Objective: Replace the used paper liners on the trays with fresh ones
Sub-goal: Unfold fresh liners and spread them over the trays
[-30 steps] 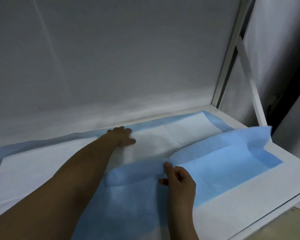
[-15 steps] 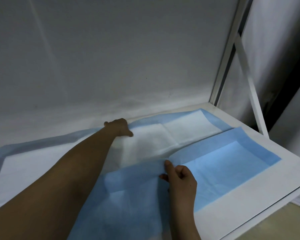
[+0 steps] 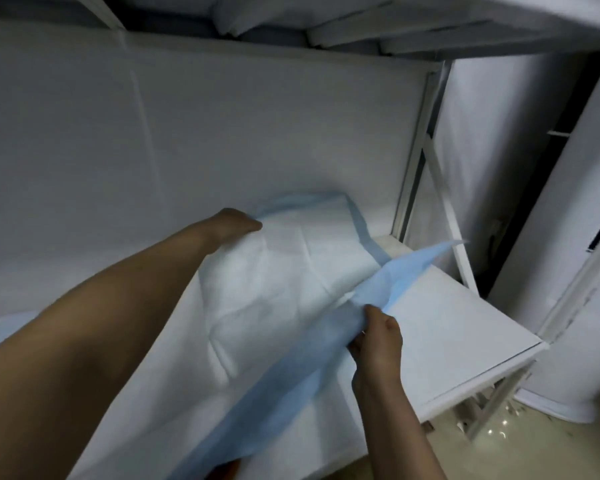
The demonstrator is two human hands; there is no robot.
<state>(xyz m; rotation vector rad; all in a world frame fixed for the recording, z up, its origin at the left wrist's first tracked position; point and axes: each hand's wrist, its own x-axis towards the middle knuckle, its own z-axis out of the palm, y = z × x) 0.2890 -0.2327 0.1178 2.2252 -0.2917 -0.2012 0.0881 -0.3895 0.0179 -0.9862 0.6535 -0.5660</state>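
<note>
A blue-backed white paper liner [image 3: 284, 289] hangs lifted and bunched above the white tray [image 3: 465, 327] of a shelf rack. My left hand [image 3: 234, 223] grips its far edge near the back wall. My right hand [image 3: 378, 336] pinches the folded blue near edge, which sticks up toward the right. The liner's right end is off the tray, so the tray's right part lies bare. The liner's left part runs out of view behind my left forearm.
A white back wall [image 3: 222, 133] closes the shelf behind. The rack's white upright post [image 3: 416, 168] and diagonal brace stand at the right rear corner. Another shelf [image 3: 395, 32] hangs overhead. Beige floor [image 3: 534, 452] shows below right.
Both hands have lifted and gathered the liner toward the left, off the tray's right side. It lay nearly flat before. The view has tilted up, showing the shelf above.
</note>
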